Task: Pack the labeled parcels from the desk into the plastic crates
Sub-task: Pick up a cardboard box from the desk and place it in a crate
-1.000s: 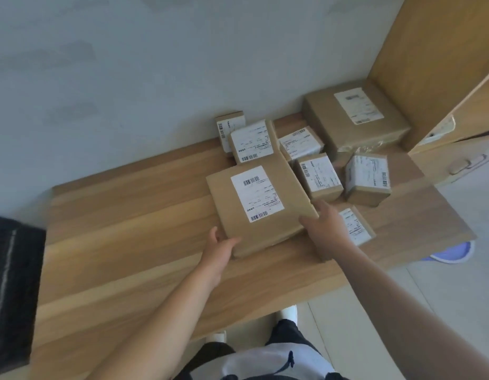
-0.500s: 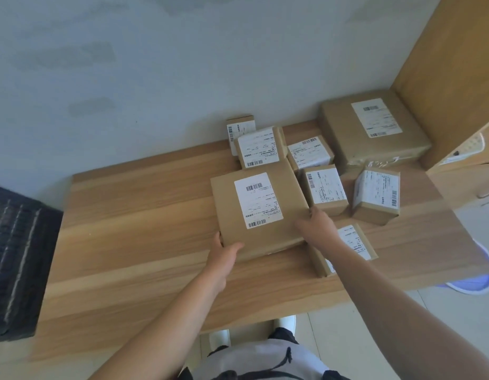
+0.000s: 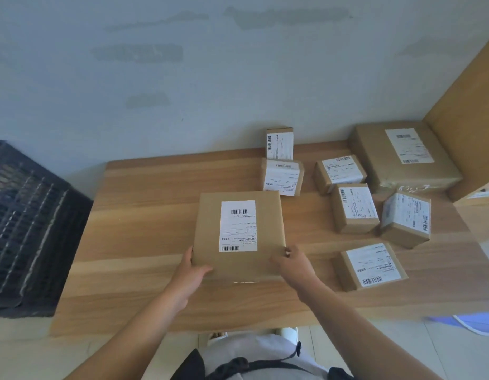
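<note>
Your left hand [image 3: 189,272] holds the near left corner of the flat parcel [image 3: 239,234], with the thumb laid on the top face and the fingers hidden under the edge. Your right hand [image 3: 295,266] holds the near right corner of the same parcel, the fingers curled around the edge. So each grip is clamped on this parcel. The parcel is in the middle of the frame, over the wooden table [image 3: 144,215], its white label facing up. Whether its underside touches the table, I cannot tell.

In the right part of the frame seven other parcels lie on the table. The large parcel [image 3: 402,157] is at the upper right, next to a wooden panel [image 3: 468,105]. A small upright parcel [image 3: 279,144] stands against the wall [image 3: 183,78], and just in front of it a tilted parcel [image 3: 283,177] lies. Three small boxes [image 3: 355,208] are grouped between these and the large parcel. One low parcel [image 3: 372,266] lies alone, near your right hand but apart from it.

The black plastic crate [image 3: 27,229] is at the left edge of the frame, beside the left end of the table. What is inside it cannot be seen.
</note>
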{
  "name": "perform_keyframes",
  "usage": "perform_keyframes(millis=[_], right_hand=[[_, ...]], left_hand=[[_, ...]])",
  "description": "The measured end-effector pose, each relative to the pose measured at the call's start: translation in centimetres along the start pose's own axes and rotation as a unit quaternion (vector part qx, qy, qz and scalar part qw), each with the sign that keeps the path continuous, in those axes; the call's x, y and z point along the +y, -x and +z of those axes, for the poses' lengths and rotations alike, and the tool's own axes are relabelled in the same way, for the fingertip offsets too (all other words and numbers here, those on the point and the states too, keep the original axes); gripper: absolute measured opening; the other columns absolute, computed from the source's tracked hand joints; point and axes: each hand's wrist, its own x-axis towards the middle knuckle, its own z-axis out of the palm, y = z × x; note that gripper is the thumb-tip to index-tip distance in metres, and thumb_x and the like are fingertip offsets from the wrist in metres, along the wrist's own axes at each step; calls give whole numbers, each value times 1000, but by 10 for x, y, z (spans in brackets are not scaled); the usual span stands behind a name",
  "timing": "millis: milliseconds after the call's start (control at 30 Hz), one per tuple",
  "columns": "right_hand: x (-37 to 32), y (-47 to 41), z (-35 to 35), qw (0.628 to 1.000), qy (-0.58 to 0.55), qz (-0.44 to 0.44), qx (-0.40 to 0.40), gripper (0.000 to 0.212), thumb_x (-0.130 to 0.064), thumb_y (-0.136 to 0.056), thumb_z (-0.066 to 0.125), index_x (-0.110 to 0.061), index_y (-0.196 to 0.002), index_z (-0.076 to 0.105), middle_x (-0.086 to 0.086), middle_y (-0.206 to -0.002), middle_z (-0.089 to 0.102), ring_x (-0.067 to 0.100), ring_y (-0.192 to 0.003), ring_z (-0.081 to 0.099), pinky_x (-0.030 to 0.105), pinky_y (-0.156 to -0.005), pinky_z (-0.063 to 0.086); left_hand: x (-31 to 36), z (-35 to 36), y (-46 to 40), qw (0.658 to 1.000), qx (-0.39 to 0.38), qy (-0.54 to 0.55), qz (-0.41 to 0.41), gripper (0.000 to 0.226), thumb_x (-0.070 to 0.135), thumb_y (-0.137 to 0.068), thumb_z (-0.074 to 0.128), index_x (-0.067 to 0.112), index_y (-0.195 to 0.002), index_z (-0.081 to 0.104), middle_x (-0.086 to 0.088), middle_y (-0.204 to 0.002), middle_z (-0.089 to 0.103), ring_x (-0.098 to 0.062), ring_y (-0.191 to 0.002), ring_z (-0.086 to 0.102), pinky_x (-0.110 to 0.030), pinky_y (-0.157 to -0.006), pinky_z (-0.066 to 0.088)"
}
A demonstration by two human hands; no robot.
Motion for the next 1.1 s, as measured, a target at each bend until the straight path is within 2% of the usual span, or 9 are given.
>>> perform_keyframes(millis=[167,267,400,500,667,767,933,1033,1100], right_hand=[[-1,9,43,994,-87,50,-44,51,-26,-92,64,-13,-139,47,5,-114,64,23,-98,63,43,-86,56],[-10,22,63,987,-122,67,-85,38,-17,-99,60,-20,-132,42,6,-110,62,22,-89,65,33,-70,59],[-15,35,88,982,-85,89,-145,32,-25,-100,61,-14,-129,54,16,-116,63,32,-95,69,39,-81,61],[-18,41,100,979,-43,88,-182,27,-33,-99,62,-16,-121,61,18,-123,64,35,-112,67,42,-90,60],[-35,31,104,999,18,26,-35,24,-26,-96,67,-14,-117,65,8,-112,66,22,-94,63,41,-85,54],[-64,15,101,989,124,-62,51,48,-29,-94,66,-17,-139,58,3,-123,64,21,-101,62,38,-80,50],[-110,-24,111,981,177,-79,19,75,-30,-99,59,-18,-163,22,12,-160,33,33,-138,43,38,-89,42],[-114,-42,123,981,186,-48,0,64,-30,-98,62,-8,-153,38,14,-141,49,34,-128,50,43,-102,45],[-112,-45,130,978,203,-50,13,52,-32,-96,63,-6,-139,50,10,-121,55,30,-110,54,39,-89,47]], left_hand=[[-18,-50,-4,1000,2,-16,2,67,5,-89,74,22,-145,43,2,-130,62,-20,-115,58,-34,-96,44],[-20,-77,-10,999,-8,-37,12,64,2,-87,76,29,-132,40,6,-121,59,-18,-110,56,-29,-86,42],[-26,-116,-35,997,-23,-73,12,94,10,-81,84,22,-159,33,-5,-144,58,-24,-125,57,-34,-100,45],[-21,-143,-51,997,-32,-62,9,100,8,-80,85,25,-161,29,-6,-151,51,-22,-128,53,-34,-105,42],[-27,-156,-59,996,66,60,27,94,6,-86,79,24,-161,25,-5,-152,48,-25,-133,52,-36,-106,42],[-38,-137,-36,970,132,204,-7,90,11,-88,77,19,-160,24,-4,-148,52,-24,-129,54,-40,-107,43],[-67,-95,5,940,20,308,-144,102,32,-88,79,30,-163,10,-1,-165,31,-27,-144,39,-49,-119,34],[-68,-84,12,926,-16,349,-139,82,23,-92,75,30,-157,25,1,-154,45,-19,-125,50,-46,-114,37],[-68,-83,10,937,-14,330,-117,67,21,-93,72,34,-147,34,8,-136,57,-11,-110,55,-46,-111,39]])
